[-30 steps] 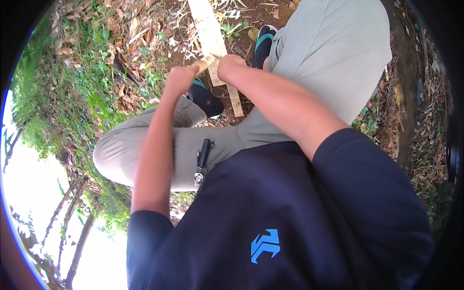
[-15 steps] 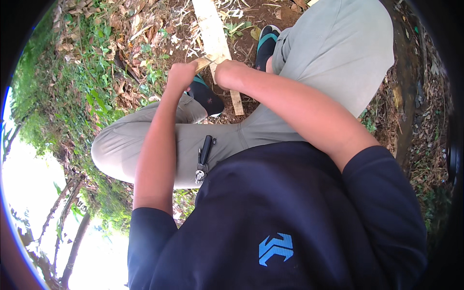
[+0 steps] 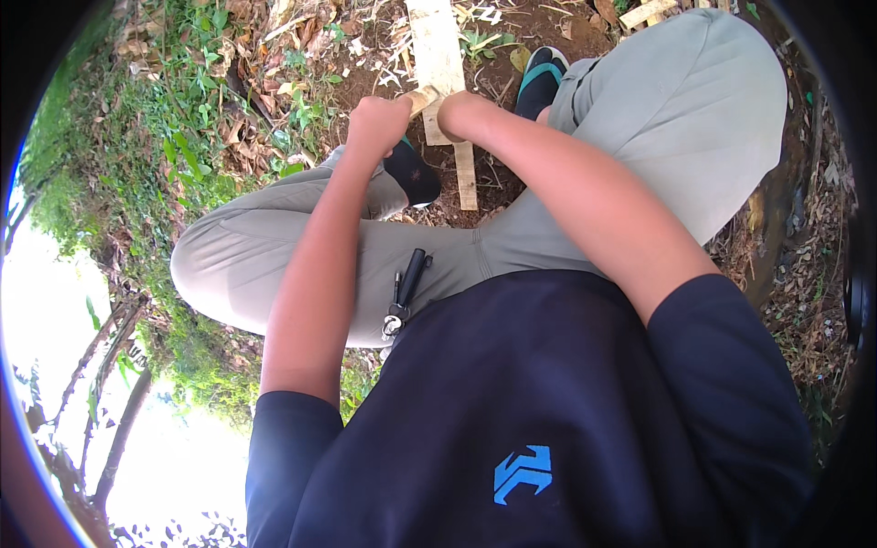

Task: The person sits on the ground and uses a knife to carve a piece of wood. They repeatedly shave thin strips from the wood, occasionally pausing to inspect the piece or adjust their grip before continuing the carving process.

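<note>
Beyond my lap, a pale wooden board (image 3: 437,46) slants away over the ground between my feet. A narrower wooden strip (image 3: 467,178) sticks out from its near end toward me. My left hand (image 3: 376,125) is closed round a short light piece of wood (image 3: 423,98), whose end points right across the board. Close by on the right, my right hand (image 3: 464,116) is a fist over the board's near part. Its fingers face away, so what it grips is hidden. Only a small gap parts the two hands.
My shoes, one at the left (image 3: 413,175) and one at the right (image 3: 543,80), flank the board. Shavings, dry leaves and green plants (image 3: 187,146) cover the soil. Keys (image 3: 395,320) with a black holder lie on my trousers. More wood pieces (image 3: 649,11) lie at the far right.
The whole view has shifted, so hands, board and legs appear further right. Both hands stay close together. The thin dark edge seen between them before hardly shows now.
</note>
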Available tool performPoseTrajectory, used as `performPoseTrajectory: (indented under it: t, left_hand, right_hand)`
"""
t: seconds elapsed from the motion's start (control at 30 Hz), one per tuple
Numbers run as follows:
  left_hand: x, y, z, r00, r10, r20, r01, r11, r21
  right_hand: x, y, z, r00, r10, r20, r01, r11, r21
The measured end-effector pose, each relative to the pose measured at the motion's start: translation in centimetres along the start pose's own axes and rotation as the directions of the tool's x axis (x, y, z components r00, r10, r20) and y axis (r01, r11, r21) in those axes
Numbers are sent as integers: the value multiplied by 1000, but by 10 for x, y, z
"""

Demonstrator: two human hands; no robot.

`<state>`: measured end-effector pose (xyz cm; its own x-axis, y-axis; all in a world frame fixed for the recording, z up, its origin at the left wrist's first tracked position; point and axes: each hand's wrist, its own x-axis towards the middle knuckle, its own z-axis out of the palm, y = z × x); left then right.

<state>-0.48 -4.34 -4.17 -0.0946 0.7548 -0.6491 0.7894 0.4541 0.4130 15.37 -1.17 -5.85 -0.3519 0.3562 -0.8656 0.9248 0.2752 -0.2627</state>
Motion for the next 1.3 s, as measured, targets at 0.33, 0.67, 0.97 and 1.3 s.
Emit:
performPoseTrajectory:
  t: [0.33,0.67,0.97,1.3]
  left_hand:
    - [0,5,-8,994,-109,25,110,994,-21]
    - [-37,31,-17,984,-109,144,103,993,48]
    - [-37,16,-14,996,-13,85,7,998,64]
    - [-29,22,-22,989,-71,132,67,997,33]
  right_hand:
    - [-53,-4,-37,969,148,-196,-115,979,168]
    - [-21,39,-40,997,63,-36,-19,703,711]
    - [-33,43,-46,885,5,465,-233,870,434]
    - [-57,43,-53,963,262,-66,-262,965,10]
